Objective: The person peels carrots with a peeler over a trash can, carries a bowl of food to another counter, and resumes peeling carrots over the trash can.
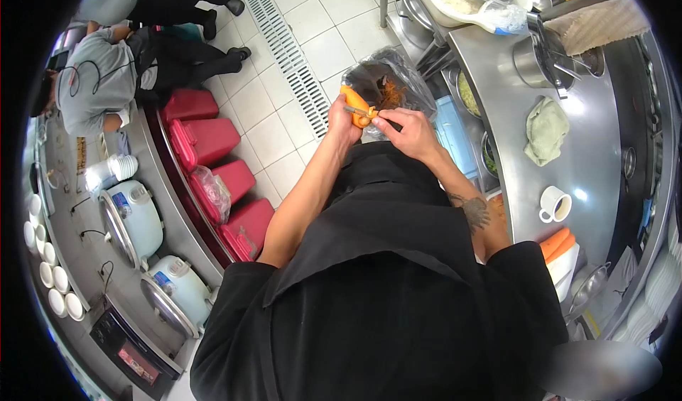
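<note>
That grey bag (420, 87) holds orange shreds (391, 93). The left hand (342, 122) clamps its fingers on a carrot (353, 100), the right hand (414, 134) on a slim tool (391, 123)

On the steel counter (522, 188), a crumpled green cloth (545, 131) lies between a steel pot (529, 63) and a white mug (545, 209). Across the aisle, two rice cookers (142, 220) sit near each other, with red bins (213, 139) in a row beside them, a clear plastic bag (213, 191) on one. Two people (99, 81) in grey tops stand farther along. A slotted drain (284, 53) crosses the tiled floor (337, 10). White vessels (57, 301) at the left edge are probably cups, though the lens distorts them.
</note>
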`<state>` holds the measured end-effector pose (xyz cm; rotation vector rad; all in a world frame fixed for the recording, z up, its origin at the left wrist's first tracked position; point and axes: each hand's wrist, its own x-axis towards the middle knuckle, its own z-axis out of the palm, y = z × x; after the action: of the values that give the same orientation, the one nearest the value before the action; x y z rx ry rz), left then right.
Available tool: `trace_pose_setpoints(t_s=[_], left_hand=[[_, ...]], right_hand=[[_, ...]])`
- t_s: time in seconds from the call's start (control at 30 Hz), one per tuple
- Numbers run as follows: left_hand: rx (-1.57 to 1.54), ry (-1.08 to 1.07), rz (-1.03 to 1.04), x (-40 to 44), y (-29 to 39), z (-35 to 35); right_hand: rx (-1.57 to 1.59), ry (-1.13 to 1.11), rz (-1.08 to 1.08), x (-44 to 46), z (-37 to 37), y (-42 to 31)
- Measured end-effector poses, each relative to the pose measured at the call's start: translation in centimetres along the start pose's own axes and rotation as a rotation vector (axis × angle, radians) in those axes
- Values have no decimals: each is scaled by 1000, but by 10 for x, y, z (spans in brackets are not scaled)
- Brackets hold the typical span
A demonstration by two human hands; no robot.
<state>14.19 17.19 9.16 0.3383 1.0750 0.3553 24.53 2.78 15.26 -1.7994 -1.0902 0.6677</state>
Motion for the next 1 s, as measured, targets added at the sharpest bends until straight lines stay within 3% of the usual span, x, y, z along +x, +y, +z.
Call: trace_pose_setpoints(t_s=[0.17,0.33,0.43,0.47,0.53,0.6,0.67,0.8,0.93,1.0], left_hand=[[7,-4,13,-4,3,10],[129,-17,-14,-10,2,3],[159,2,-25,-24,10,4],[174,38,-42,-29,13,6],[211,22,-21,-33,9,0],[267,-119,-214,-38,5,-8],[289,-60,-200,-44,-2,-9],[277,-8,-189,-40,1,-25],[327,31,-198,-53,7,-29],[377,-80,-259,-73,1,-6]], right_hand=[[28,-12,-24,2,-7,3],[188,-219,201,5,-11,12],[204,-249,227,7,4,22],[204,-251,227,7,13,30],[244,-38,118,10,29,46],[258,-43,160,20,32,62],[253,-229,342,27,35,78],[324,-304,367,33,58,86],[225,-161,363,36,74,92],[63,-170,282,36,103,151]])
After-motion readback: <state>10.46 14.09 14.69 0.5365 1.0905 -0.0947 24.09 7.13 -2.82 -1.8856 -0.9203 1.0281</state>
